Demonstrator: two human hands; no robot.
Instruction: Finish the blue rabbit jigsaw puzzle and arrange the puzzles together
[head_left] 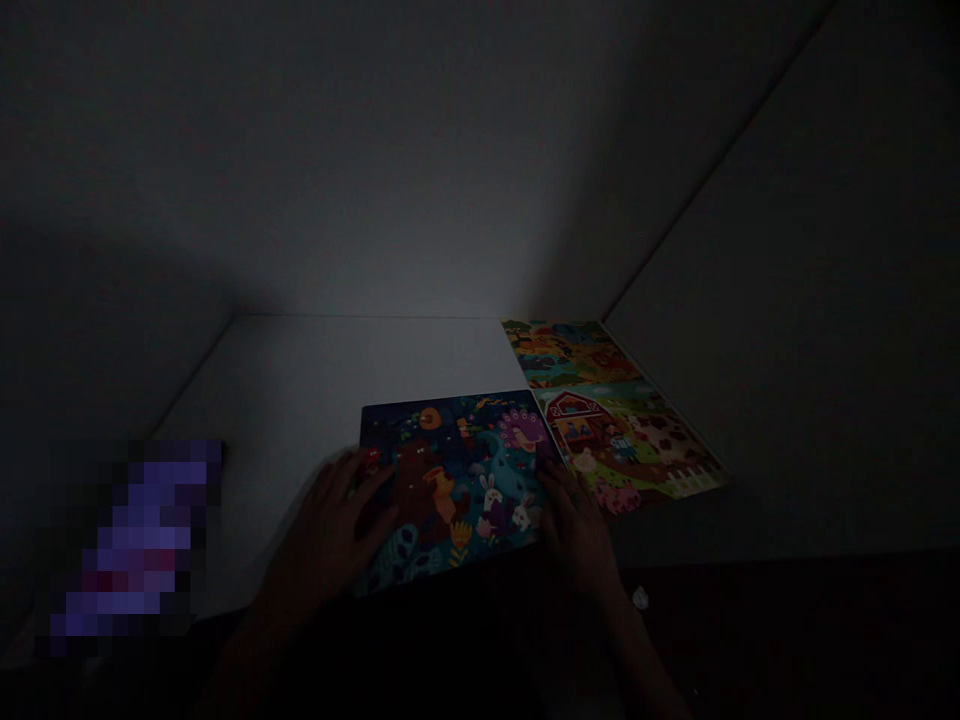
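Note:
A picture board point(442, 480) printed with cartoon forest animals, rabbits and a blue creature lies slightly turned at the table's front edge. On its left side is my left hand point(334, 520), fingers and thumb at the border, gripping that edge. My right hand point(574, 515) has its fingers curled over the opposite edge. To the right lies a farm picture board point(630, 440) with a red barn, cows and pigs; my right hand is close to its near left corner. The undersides of the boards are hidden, and the dim light blurs finger detail.
A third colourful picture board point(574, 350) lies behind the farm one in the back right corner. Pale walls point(360, 200) enclose the white table point(300, 370). At the left is a pixelated purple object point(142, 540). A small white scrap point(640, 598) shows below right.

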